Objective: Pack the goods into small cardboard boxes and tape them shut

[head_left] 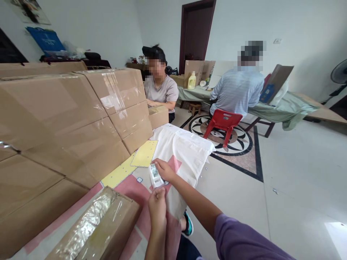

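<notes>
A small white box with a greenish-grey panel on its upper face is held between my two hands over the table. My right hand grips its far right side, the fingers bent over the edge. At the near end, my left hand is closed, with thumb and fingertips against the box; part of its grip is hidden. Beneath lies a pink, white and yellow patterned tablecloth. A taped cardboard box stands close to my left forearm.
Stacked cardboard boxes form a wall along the table's left side. A person sits beyond them, hands near a smaller carton. Another person sits on a red chair at a cloth-covered table. Tiled floor lies right.
</notes>
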Demonstrator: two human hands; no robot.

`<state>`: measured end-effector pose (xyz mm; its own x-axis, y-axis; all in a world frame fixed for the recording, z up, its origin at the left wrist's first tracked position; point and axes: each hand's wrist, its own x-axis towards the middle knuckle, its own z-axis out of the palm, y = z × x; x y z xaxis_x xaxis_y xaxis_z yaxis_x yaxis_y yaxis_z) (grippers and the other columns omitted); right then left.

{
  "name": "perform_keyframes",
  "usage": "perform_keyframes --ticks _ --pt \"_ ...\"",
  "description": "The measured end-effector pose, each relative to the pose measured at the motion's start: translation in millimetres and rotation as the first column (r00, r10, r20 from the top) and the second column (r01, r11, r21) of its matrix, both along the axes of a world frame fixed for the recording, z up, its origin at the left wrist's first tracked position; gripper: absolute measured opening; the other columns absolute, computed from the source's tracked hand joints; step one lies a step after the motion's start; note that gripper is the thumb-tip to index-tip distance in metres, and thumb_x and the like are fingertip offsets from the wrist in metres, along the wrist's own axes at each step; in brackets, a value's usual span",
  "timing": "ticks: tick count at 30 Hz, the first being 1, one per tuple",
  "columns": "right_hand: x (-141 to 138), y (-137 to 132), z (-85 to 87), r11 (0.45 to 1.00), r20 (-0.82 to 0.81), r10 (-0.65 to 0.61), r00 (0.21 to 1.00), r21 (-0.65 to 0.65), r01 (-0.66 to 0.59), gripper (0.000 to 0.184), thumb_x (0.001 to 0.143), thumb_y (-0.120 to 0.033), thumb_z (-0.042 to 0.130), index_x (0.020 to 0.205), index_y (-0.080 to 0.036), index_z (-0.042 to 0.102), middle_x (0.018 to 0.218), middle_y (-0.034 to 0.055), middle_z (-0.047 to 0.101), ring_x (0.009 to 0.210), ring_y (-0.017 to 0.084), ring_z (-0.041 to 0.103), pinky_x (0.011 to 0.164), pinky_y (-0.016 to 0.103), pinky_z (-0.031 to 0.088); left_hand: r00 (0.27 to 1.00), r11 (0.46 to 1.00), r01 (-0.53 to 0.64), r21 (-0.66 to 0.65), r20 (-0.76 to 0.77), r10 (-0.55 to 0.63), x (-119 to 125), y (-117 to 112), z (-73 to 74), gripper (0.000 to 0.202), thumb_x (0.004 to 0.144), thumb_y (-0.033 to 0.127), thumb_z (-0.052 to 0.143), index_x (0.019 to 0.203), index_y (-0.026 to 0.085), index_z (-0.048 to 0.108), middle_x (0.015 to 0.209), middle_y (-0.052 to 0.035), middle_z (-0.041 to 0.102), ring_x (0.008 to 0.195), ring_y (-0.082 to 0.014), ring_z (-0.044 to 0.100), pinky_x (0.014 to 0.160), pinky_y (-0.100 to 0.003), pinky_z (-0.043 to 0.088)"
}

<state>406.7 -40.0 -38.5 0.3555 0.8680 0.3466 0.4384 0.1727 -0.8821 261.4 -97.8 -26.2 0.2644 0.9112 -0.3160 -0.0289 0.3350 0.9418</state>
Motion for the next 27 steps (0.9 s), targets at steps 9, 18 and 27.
perform_keyframes --ticks 9,18,27 --pt "0.0 0.0 6.1 0.997 0.012 -0.046 0.999 0.06 0.045 0.031 0.106 -0.042 0.04 0.11 -0.022 0.064 0.111 0.0082 0.067 0.109 0.023 0.063 0.1 0.039 0.049 0.99 0.962 -0.112 0.249 -0.053 0.13 -7.6 -29.9 5.8 0.042 0.08 0.06 0.069 0.085 0.018 0.068 0.077 -0.0041 0.067 0.073 -0.0199 0.061 0.068 -0.029 0.049" --pt "-28.1 -97.8 74.4 0.981 -0.014 0.063 0.998 0.186 -0.059 0.029 0.104 -0.04 0.051 0.128 -0.03 0.064 0.129 0.0095 0.062 0.122 0.027 0.057 0.105 0.044 0.046 0.995 0.9 -0.063 0.431 -0.041 0.089 -36.5 -46.4 21.7 0.03 0.094 0.049 0.059 0.1 0.022 0.069 0.1 -0.0096 0.073 0.094 -0.024 0.069 0.083 -0.031 0.052" --pt "-91.0 -164.5 128.0 0.912 0.29 0.397 0.871 -0.014 -0.411 0.016 0.1 -0.023 0.061 0.102 -0.034 0.071 0.09 0.0036 0.071 0.085 0.025 0.064 0.079 0.043 0.051 0.952 0.62 0.224 0.752 -0.306 0.028 -118.9 -67.7 35.8 0.021 0.091 0.024 0.057 0.098 0.026 0.077 0.086 -0.0087 0.078 0.074 -0.0249 0.074 0.07 -0.03 0.051"
